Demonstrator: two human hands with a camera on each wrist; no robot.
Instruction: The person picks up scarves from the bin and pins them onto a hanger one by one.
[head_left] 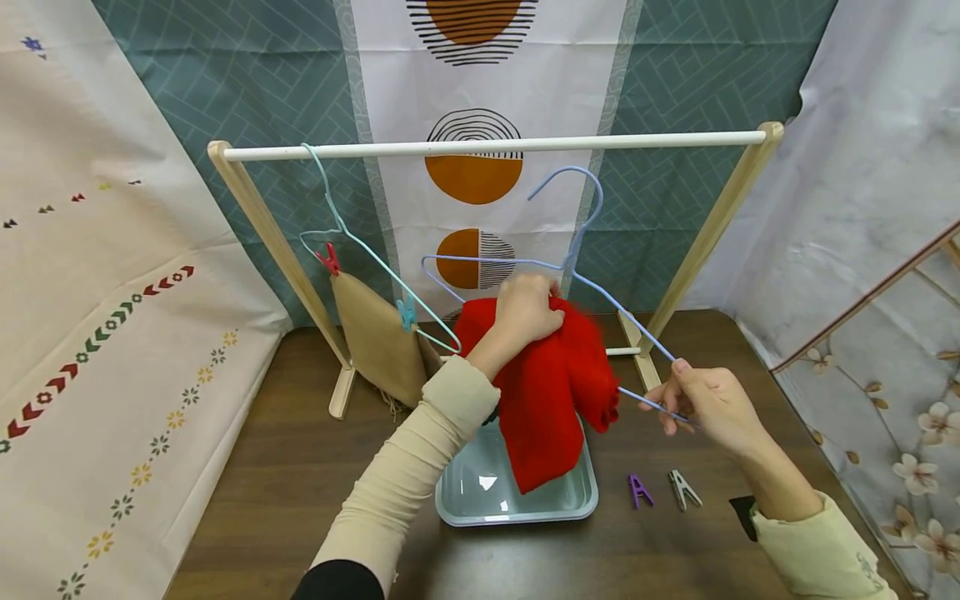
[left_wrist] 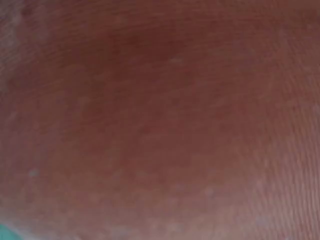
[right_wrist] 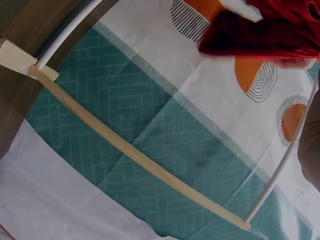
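Observation:
A red cloth [head_left: 543,400] with a ruffled edge at its right hangs bunched over the bottom bar of a light-blue hanger [head_left: 626,315]. My left hand [head_left: 525,310], slightly blurred, grips the top of the cloth. The right hand [head_left: 705,404] pinches the hanger's right corner between thumb and fingers. The hanger is held in front of the rack, its hook pointing up below the white rail [head_left: 495,148]. In the right wrist view the red cloth [right_wrist: 265,32] shows at the upper right. Bare skin fills nearly all of the left wrist view.
On the rail's left hangs a mint hanger [head_left: 375,258] with a tan cloth [head_left: 378,333], held by a red clothespin [head_left: 328,258] and a blue clothespin [head_left: 407,313]. Below the red cloth sits a grey-blue tray [head_left: 517,518]. Purple [head_left: 639,492] and grey clothespins [head_left: 684,489] lie on the table.

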